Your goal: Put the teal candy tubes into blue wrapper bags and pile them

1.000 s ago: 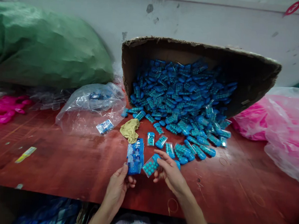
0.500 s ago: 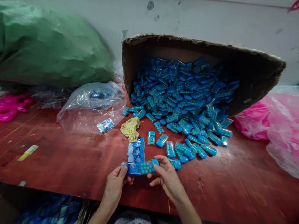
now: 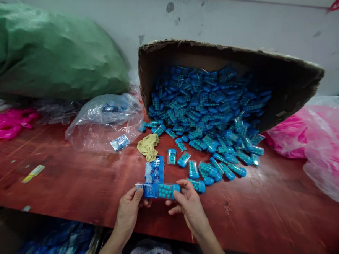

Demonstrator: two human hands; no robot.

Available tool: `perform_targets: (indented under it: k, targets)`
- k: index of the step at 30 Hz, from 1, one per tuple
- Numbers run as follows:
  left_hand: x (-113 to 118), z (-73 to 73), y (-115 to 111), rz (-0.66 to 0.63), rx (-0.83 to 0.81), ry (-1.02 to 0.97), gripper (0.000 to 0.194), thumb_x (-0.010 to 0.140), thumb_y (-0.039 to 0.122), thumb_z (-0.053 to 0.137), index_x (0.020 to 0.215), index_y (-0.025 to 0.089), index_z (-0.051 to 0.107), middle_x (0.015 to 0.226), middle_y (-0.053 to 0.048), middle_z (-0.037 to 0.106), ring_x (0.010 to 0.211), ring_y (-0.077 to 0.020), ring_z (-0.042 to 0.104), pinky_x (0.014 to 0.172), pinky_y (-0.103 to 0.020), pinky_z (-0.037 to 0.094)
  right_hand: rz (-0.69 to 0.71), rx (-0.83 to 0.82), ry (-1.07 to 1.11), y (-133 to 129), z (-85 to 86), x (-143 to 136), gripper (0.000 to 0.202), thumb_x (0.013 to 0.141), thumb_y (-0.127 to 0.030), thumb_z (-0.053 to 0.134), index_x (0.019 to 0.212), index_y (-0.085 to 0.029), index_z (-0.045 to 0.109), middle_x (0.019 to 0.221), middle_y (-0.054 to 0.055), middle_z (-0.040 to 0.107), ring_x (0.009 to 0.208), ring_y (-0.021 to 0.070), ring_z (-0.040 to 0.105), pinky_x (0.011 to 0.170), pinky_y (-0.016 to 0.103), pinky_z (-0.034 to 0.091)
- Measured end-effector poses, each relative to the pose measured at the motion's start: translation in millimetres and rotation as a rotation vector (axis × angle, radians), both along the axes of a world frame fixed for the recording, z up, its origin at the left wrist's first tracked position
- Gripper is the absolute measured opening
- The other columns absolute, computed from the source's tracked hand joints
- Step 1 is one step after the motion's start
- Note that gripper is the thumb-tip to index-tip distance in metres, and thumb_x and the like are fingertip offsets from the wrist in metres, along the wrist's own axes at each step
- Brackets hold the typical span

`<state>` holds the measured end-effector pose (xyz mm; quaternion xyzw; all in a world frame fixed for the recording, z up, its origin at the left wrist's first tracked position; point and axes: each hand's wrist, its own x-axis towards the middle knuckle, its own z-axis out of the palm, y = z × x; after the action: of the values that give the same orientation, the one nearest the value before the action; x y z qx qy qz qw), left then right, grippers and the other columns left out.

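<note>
My left hand (image 3: 128, 212) pinches a blue printed card (image 3: 152, 190) by its left end, where something clear shows; whether that is part of the card I cannot tell. In my right hand (image 3: 192, 208), between thumb and fingers, is a clear pack of teal balls with a blue cap (image 3: 167, 191), lying level. The pack's left end meets or overlaps the card's right end. Just beyond the hands, more blue cards (image 3: 154, 166) lie overlapped on the table, below a crumpled yellow cloth (image 3: 148, 146). Loose ball packs (image 3: 193, 169) are scattered to the right.
A cardboard box (image 3: 292, 88) on its side spills a heap of ball packs (image 3: 199, 102) onto the red table (image 3: 76, 190). Leftward are a clear plastic bag (image 3: 86, 125), a big green sack (image 3: 56, 55) and pink pieces (image 3: 8, 126). Pink-filled bags (image 3: 326, 140) stand right.
The ball pack in my right hand has straightened from a slight tilt and lined up with the card. My left hand has shifted slightly left with the card.
</note>
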<state>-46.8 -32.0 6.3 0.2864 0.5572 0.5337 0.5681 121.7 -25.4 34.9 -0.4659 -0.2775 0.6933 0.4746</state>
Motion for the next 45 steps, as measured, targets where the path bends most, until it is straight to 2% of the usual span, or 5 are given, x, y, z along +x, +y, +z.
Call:
perform_targets:
  k: [7, 16, 27, 37, 45]
  targets:
    - [9, 3.1, 1, 0.053, -0.129, -0.152, 0.028, 0.062, 0.040, 0.067, 0.069, 0.015, 0.056, 0.052, 0.003, 0.060, 0.048, -0.0115, 0.055, 0.049, -0.023, 0.045, -0.064, 0.117, -0.189, -13, -19.2, -17, 0.030, 0.070, -0.026, 0.062, 0.089, -0.021, 0.040, 0.066, -0.006, 0.053, 0.046, 0.0075, 0.054, 0.042, 0.018, 0.046]
    - [20, 12.7, 6, -0.081, -0.291, -0.355, 0.028, 0.062, 0.037, 0.069, 0.065, 0.016, 0.051, 0.049, 0.004, 0.055, 0.039, -0.0072, 0.049, 0.038, -0.018, 0.037, -0.010, 0.633, -0.657, -28, -32.4, -15, 0.010, 0.078, -0.018, 0.055, 0.087, -0.022, 0.054, 0.080, 0.001, 0.056, 0.074, 0.0142, 0.055, 0.069, 0.025, 0.046]
    - [20, 17.8, 4, -0.137, -0.274, -0.468, 0.017, 0.070, 0.027, 0.063, 0.079, 0.012, 0.060, 0.074, -0.006, 0.068, 0.062, -0.0156, 0.062, 0.055, -0.026, 0.047, -0.109, 0.038, -0.083, -25, -18.7, -31, 0.030, 0.068, -0.031, 0.065, 0.085, -0.020, 0.042, 0.068, -0.004, 0.058, 0.057, 0.0125, 0.062, 0.046, 0.020, 0.049]
    - [23, 32.5, 7, -0.087, -0.258, -0.513, 0.015, 0.074, 0.023, 0.060, 0.084, 0.013, 0.063, 0.083, -0.007, 0.069, 0.076, -0.0170, 0.064, 0.073, -0.028, 0.049, -0.128, 0.113, -0.092, -23, -16.6, -33, 0.025, 0.068, -0.028, 0.065, 0.078, -0.020, 0.044, 0.062, -0.007, 0.055, 0.043, 0.0066, 0.052, 0.042, 0.017, 0.042]
    - [12, 28.2, 7, -0.250, -0.292, -0.539, 0.012, 0.072, 0.019, 0.061, 0.081, 0.012, 0.065, 0.076, -0.006, 0.070, 0.069, -0.0158, 0.064, 0.068, -0.026, 0.049, 0.037, 0.405, -0.383, -18, -13.9, -14, 0.032, 0.062, -0.018, 0.070, 0.091, -0.024, 0.059, 0.086, -0.002, 0.058, 0.084, 0.0161, 0.054, 0.080, 0.027, 0.042]
